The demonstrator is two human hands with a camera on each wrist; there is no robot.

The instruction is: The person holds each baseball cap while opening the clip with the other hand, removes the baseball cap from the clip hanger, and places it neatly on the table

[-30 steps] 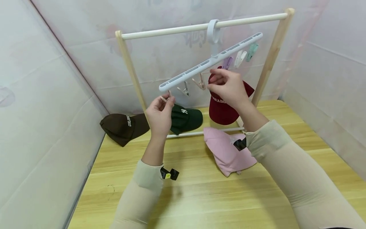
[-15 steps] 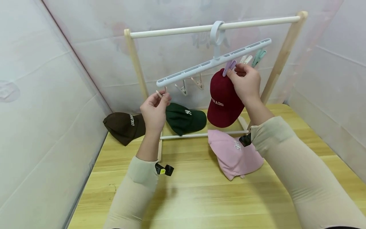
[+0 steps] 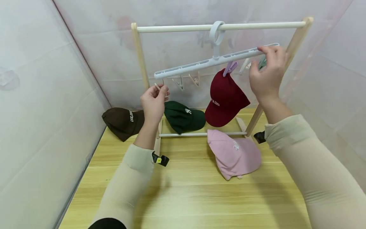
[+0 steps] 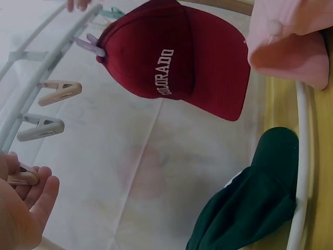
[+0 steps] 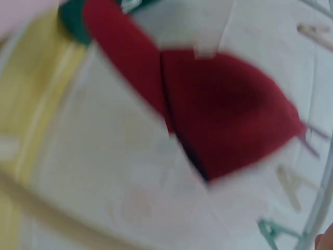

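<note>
Clip hanger [image 3: 200, 65]: hooked on rack [image 3: 220, 27] top rail, long axis left-right, right end tilted up.
Left hand [image 3: 152, 103]: grip pinching end peg [image 3: 158, 86], steadying low end.
Right hand [image 3: 267, 74]: fingers curled round raised end, levelling bar.
Red cap [image 3: 226, 98]: hangs from purple peg [image 3: 230, 67], brim down.
Green cap [image 3: 183, 118], brown cap [image 3: 121, 122], pink cap [image 3: 233, 152]: on surface [image 3: 186, 197].

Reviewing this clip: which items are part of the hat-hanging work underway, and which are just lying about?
In hand:
- clip hanger, right hand on its far end
- beige peg pinched by left hand
- maroon cap hanging from the purple peg
- rack rail carrying the hanger

Lying about:
- brown cap
- green cap
- pink cap
</note>
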